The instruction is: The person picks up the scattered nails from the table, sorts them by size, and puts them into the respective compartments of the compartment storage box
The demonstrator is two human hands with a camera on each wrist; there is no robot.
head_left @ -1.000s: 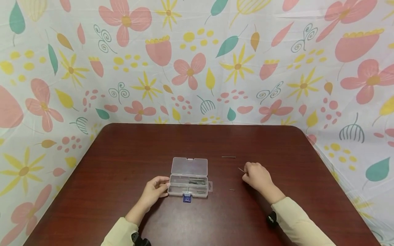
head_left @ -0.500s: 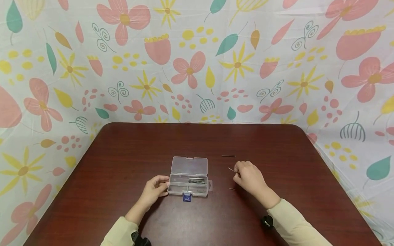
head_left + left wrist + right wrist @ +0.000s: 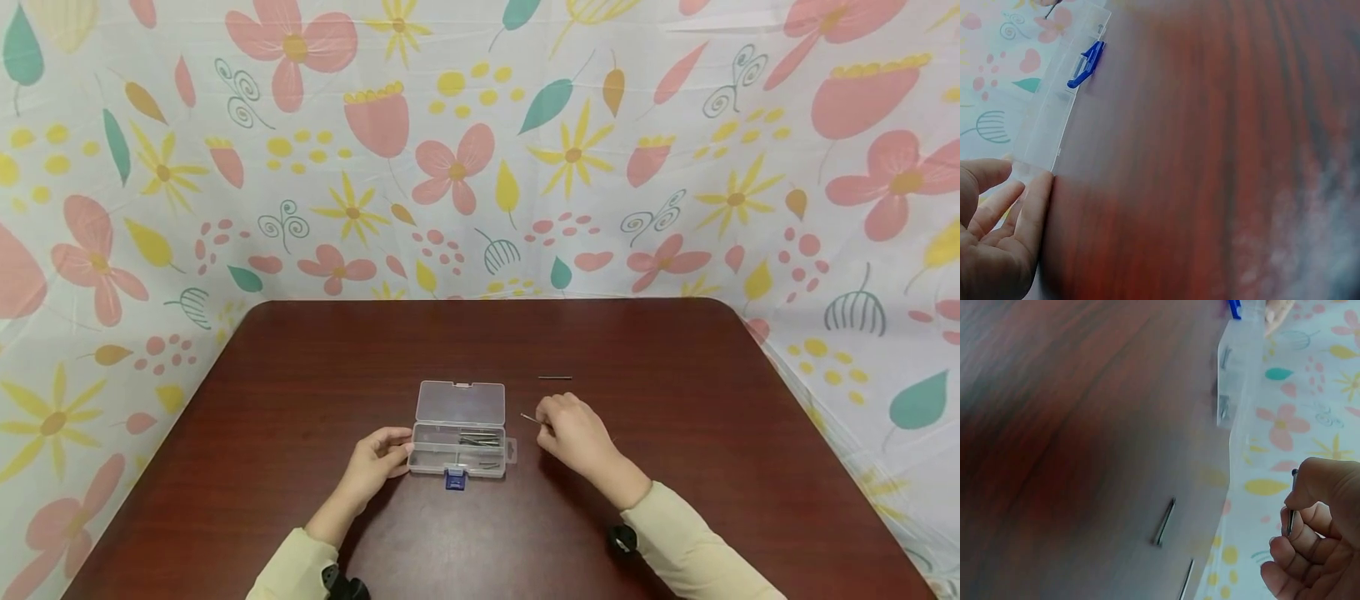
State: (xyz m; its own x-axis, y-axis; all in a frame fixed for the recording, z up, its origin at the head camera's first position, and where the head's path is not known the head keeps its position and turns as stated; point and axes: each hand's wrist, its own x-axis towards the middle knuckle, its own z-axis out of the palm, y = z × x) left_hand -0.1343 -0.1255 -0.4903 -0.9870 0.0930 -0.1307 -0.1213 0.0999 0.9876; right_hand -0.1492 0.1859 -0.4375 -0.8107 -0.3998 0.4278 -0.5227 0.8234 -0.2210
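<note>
Cream sleeves (image 3: 693,537) sit nearest my camera; I see the left hand (image 3: 372,461), loosely spread, touching the clear box (image 3: 429,470), the right hand (image 3: 579,433) pinching a nail (image 3: 528,417) beside it, another nail (image 3: 555,377) beyond on the bench (image 3: 330,346).

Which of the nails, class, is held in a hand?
The nail pinched by the right hand, one end poking out toward the open box; the other nails lie on the table or in the box.
</note>
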